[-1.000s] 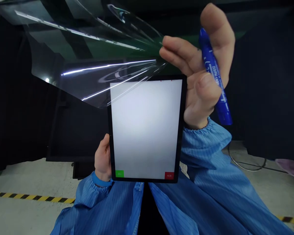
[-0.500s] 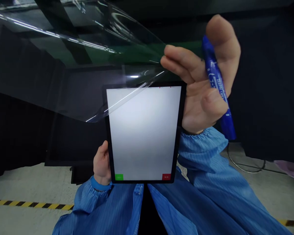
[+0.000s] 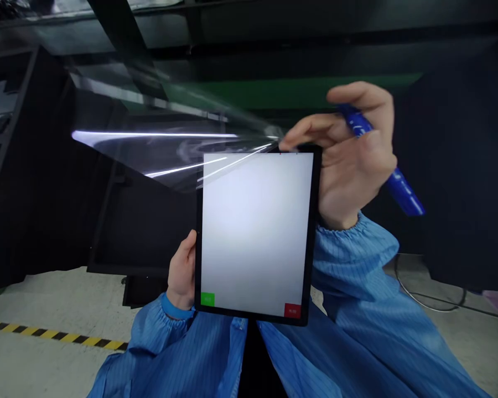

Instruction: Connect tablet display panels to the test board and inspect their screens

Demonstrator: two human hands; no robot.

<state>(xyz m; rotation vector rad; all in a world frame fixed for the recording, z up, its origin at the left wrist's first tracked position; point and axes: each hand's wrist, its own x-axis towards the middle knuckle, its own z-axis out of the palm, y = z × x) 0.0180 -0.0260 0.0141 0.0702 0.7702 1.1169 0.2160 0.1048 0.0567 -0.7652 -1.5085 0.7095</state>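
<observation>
A tablet (image 3: 255,232) with a lit, nearly blank white screen is held upright before me, a green box in its lower left corner and a red one in its lower right. My left hand (image 3: 182,273) grips its left edge, thumb at the rim, the other fingers hidden behind. At the tablet's upper right corner, my right hand (image 3: 352,149) pinches a clear plastic film (image 3: 149,152) by one corner. The film stretches left, blurred, partly across the screen's top. A blue marker pen (image 3: 404,190) lies slantwise through the same hand, between thumb and fingers.
Behind the tablet is a dark workbench (image 3: 141,221) with a raised edge. Dark panels (image 3: 460,166) stand at the right, and a dark cabinet (image 3: 8,221) at the left. Yellow-black tape (image 3: 53,334) crosses the floor; a cable (image 3: 435,307) lies at lower right.
My right hand has come down towards the tablet's top edge, turning the marker further aslant. The film has swung lower and looks narrower. The tablet appears slightly further right and a little tilted.
</observation>
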